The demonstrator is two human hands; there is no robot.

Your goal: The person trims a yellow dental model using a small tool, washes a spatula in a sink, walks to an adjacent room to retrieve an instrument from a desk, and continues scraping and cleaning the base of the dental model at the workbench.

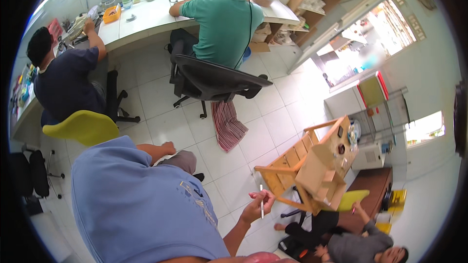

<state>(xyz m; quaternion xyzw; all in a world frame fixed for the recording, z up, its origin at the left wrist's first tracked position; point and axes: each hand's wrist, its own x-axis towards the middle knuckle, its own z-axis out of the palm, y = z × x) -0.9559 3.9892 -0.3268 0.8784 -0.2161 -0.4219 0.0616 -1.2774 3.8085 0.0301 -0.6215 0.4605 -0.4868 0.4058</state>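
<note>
My right hand (258, 206) is closed in a pinch around a slim white stick (262, 201), shaped like a pen, its exact kind too small to tell. The stick stands nearly upright in the picture, its ends showing above and below my fingers. Beyond my blue shirt (141, 204), my left hand (168, 148) lies just above my grey-clad knee (181, 160). Its fingers look curled in, and nothing shows in them.
Two people sit at a long white workbench (141, 17), one on a black office chair (209, 75). A striped mat (228, 126) lies on the tiled floor. At right stand a wooden table (331, 139) and a cardboard box (317, 173); another person reclines below.
</note>
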